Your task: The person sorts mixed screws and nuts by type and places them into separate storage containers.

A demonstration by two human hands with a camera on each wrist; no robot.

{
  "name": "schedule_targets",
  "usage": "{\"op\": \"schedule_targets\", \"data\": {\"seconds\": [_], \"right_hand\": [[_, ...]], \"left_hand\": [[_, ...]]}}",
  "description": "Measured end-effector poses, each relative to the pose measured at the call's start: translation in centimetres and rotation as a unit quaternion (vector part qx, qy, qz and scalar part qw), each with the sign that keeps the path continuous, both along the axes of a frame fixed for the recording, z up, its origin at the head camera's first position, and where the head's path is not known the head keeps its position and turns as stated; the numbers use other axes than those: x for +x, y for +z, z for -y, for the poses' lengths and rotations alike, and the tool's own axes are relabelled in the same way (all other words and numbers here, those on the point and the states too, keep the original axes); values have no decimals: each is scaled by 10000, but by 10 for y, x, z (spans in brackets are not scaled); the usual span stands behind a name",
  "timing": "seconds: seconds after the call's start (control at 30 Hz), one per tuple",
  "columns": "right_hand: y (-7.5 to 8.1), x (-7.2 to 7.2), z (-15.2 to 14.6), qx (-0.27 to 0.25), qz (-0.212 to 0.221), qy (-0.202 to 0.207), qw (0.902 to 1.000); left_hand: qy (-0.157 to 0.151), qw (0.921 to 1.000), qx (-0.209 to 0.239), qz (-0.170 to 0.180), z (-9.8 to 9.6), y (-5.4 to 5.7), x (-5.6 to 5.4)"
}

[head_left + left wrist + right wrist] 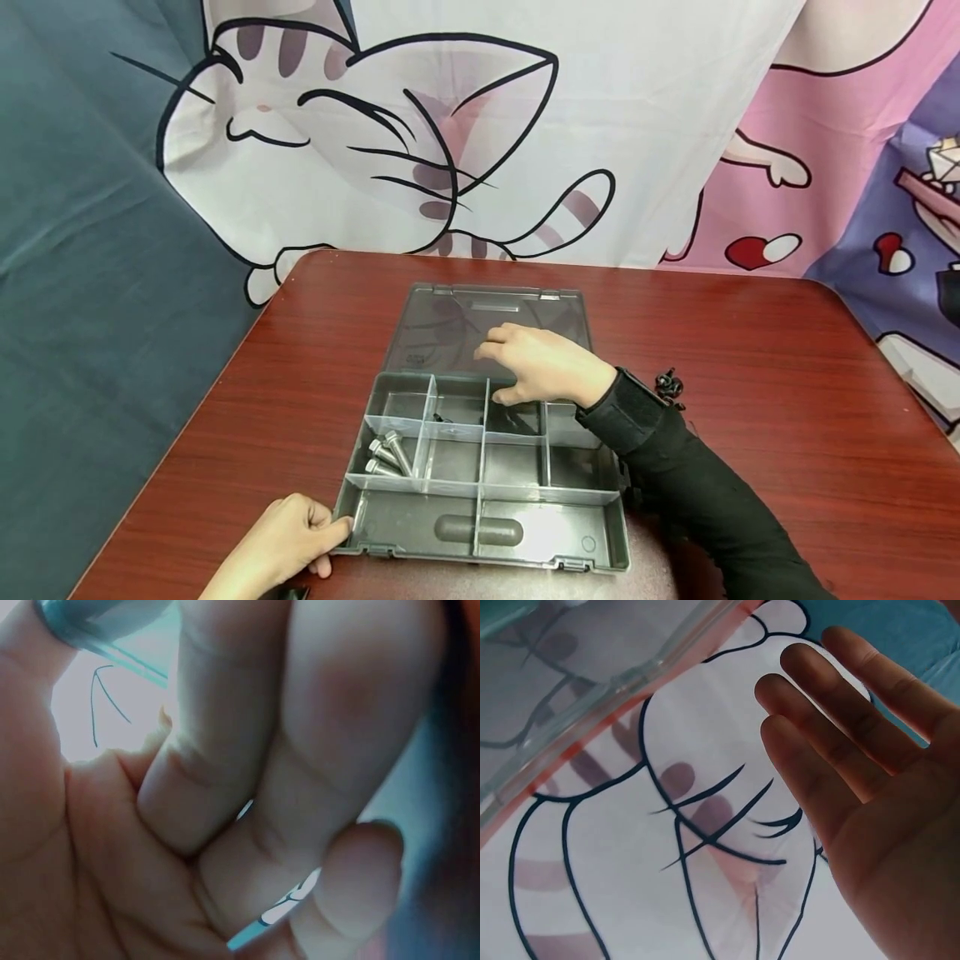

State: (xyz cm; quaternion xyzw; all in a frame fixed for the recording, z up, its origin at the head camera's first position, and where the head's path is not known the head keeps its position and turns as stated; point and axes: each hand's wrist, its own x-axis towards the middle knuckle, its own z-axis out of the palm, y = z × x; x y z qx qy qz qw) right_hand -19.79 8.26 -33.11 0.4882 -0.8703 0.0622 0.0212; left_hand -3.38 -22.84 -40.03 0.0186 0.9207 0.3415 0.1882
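A grey plastic compartment box [420, 523] lies on the table with its see-through lid [442, 329] folded back. My left hand [288, 533] grips the box's front left corner, thumb on the rim and fingers curled; the left wrist view shows the curled fingers [225, 735] up close. Over the back row of compartments hovers my right hand [543, 364], holding nothing. Its fingers [836, 705] are nearly straight in the right wrist view. Several silver bolts [397, 450] lie in the left compartment of the middle row. Small dark pieces [441, 418] sit in a back compartment.
The red-brown wooden table [750, 375] has a rounded far right corner. Behind it hangs a cloth [637, 108] printed with cartoon cats. A small black object [669, 385] shows beside the right wrist's black strap.
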Motion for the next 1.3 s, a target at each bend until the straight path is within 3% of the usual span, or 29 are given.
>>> {"op": "schedule_targets", "data": {"seconds": [0.27,0.67,0.93,1.3], "right_hand": [[-2,-2,-21,3,-68,-280,9996],[-9,-7,-58,-19,318,-822,9961],[-8,-12,-94,-282,498,-1353,9892],[-20,-18,-135,-264,743,-1706,9822]], "left_hand": [[-28,10000,-36,-22,0,-1,0],[6,10000,-20,-2,1,-2,0],[-11,9999,22,147,1,-1,-1],[-4,9999,66,129,1,-1,-2]]}}
